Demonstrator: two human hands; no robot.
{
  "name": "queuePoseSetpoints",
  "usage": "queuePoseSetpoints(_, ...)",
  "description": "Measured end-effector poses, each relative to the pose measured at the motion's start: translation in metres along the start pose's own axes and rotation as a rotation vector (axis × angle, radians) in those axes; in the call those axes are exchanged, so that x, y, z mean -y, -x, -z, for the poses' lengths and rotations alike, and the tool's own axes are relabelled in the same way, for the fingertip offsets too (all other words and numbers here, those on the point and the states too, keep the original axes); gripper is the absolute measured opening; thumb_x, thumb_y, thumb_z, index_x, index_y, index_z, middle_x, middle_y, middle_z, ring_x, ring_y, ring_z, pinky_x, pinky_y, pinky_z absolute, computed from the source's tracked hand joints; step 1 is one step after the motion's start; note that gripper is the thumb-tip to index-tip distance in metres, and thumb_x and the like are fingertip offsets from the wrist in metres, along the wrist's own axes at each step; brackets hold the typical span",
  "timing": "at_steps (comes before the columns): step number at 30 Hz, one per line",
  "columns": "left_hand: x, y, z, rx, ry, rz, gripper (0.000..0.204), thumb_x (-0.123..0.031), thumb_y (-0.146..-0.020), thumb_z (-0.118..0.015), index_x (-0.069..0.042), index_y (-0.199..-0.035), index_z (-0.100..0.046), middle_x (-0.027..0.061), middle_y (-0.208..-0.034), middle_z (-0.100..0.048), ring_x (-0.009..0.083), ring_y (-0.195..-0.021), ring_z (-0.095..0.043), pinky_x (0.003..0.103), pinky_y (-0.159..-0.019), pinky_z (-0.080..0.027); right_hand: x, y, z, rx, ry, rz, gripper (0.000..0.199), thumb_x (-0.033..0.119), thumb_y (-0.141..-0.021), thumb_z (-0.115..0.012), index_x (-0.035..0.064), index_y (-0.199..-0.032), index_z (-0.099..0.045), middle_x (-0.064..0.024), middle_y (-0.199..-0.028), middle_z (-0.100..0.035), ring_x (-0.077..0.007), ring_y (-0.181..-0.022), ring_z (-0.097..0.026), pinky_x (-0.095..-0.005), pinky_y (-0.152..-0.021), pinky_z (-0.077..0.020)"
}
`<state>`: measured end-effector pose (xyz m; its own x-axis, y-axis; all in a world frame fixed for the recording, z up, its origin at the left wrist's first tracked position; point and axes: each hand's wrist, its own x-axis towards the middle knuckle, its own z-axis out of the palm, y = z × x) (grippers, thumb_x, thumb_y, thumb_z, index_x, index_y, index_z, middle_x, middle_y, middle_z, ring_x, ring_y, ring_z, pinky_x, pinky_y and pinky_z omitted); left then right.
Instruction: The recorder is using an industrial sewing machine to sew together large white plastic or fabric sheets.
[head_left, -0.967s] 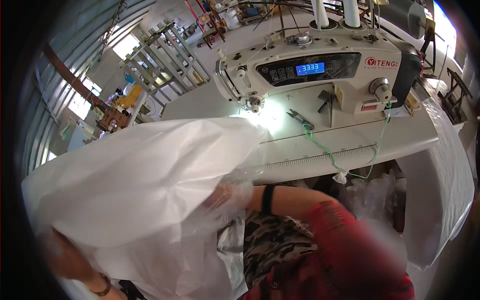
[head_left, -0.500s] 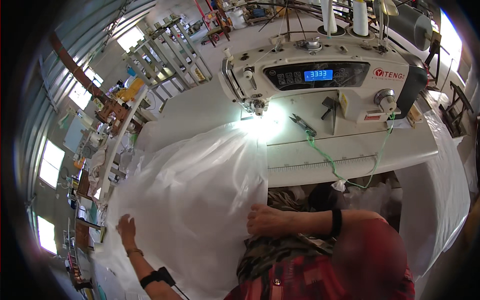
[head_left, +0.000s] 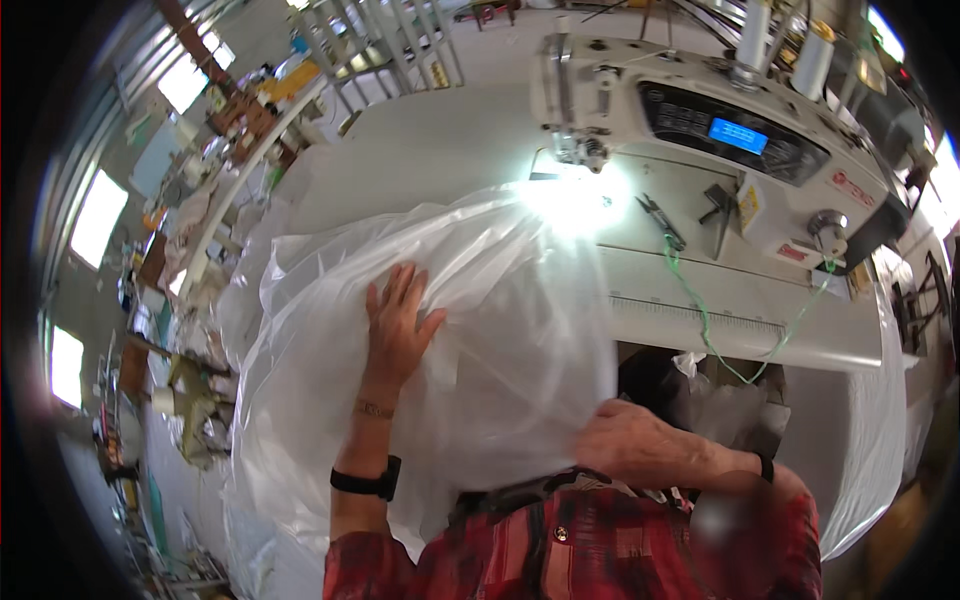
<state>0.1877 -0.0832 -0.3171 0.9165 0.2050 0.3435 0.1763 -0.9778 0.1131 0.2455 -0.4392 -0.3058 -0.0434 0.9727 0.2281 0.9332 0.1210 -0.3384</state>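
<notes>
Left hand (head_left: 398,325), fingers spread wide, flattens the white sheet (head_left: 500,330) on the table's (head_left: 440,150) front edge; right hand (head_left: 630,445) grips its hem, apparently smoothing it towards the sewing machine (head_left: 700,120).

Daylit, bright; needle lamp (head_left: 572,190) glare blows out plastic sheet (head_left: 500,330); fisheye bends edges, dark rim; slight blur.
</notes>
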Motion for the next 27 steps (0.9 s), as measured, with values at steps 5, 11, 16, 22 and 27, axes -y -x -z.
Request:
queuePoseSetpoints(5, 0.0, 0.01, 0.005, -0.045, 0.092, -0.063, 0.066, -0.04, -0.089, -0.066, -0.003, -0.141, -0.048, 0.0148, -0.152, -0.04, 0.0298, -0.146, -0.028, 0.055, -0.117, -0.014, -0.036, 0.017, -0.042, -0.099, 0.138, -0.214, 0.007, 0.012, -0.073, -0.062, 0.0077, -0.077, -0.058, -0.0083, -0.072, -0.059, -0.0268, -0.073, -0.061, -0.0378, -0.075, -0.0468)
queuePoseSetpoints(11, -0.059, 0.048, 0.025, -0.19, 0.172, -0.11, 0.065, -0.033, -0.085, -0.071, -0.003, -0.138, -0.049, 0.0161, -0.149, -0.04, 0.0344, -0.142, -0.032, 0.052, -0.115, -0.022, -0.026, -0.007, -0.047, -0.215, -0.032, -0.247, 0.02, 0.019, -0.082, -0.069, 0.0061, -0.074, -0.056, -0.0093, -0.072, -0.059, -0.0292, -0.069, -0.062, -0.0395, -0.067, -0.0475)
queuePoseSetpoints(16, -0.103, 0.074, 0.0, -0.122, 0.233, -0.18, 0.058, -0.018, -0.078, -0.075, -0.004, -0.13, -0.053, 0.0155, -0.135, -0.045, 0.0368, -0.128, -0.043, 0.05, -0.105, -0.033, 0.007, -0.025, -0.029, -0.369, -0.015, -0.25, 0.015, 0.014, -0.082, -0.07, 0.0058, -0.081, -0.057, -0.0079, -0.071, -0.058, -0.0263, -0.064, -0.058, -0.037, -0.061, -0.0453)
queuePoseSetpoints(22, -0.084, 0.073, 0.004, -0.239, 0.11, -0.06, 0.046, 0.003, -0.078, -0.062, -0.001, -0.123, -0.056, 0.0151, -0.12, -0.052, 0.0351, -0.111, -0.051, 0.047, -0.094, -0.04, -0.005, -0.041, -0.027, -0.157, 0.034, -0.362, 0.017, 0.011, -0.084, -0.065, 0.0047, -0.096, -0.056, -0.008, -0.074, -0.06, -0.0277, -0.07, -0.061, -0.038, -0.065, -0.0469)
queuePoseSetpoints(27, -0.079, 0.073, 0.03, -0.251, 0.265, -0.034, 0.023, 0.0, -0.085, -0.062, 0.001, -0.108, -0.062, 0.0098, -0.095, -0.061, 0.027, -0.084, -0.06, 0.035, -0.073, -0.048, -0.001, -0.053, -0.021, -0.126, -0.012, -0.297, 0.017, 0.012, -0.083, -0.07, 0.0056, -0.095, -0.059, -0.0081, -0.075, -0.06, -0.0285, -0.072, -0.063, -0.0405, -0.068, -0.0471)
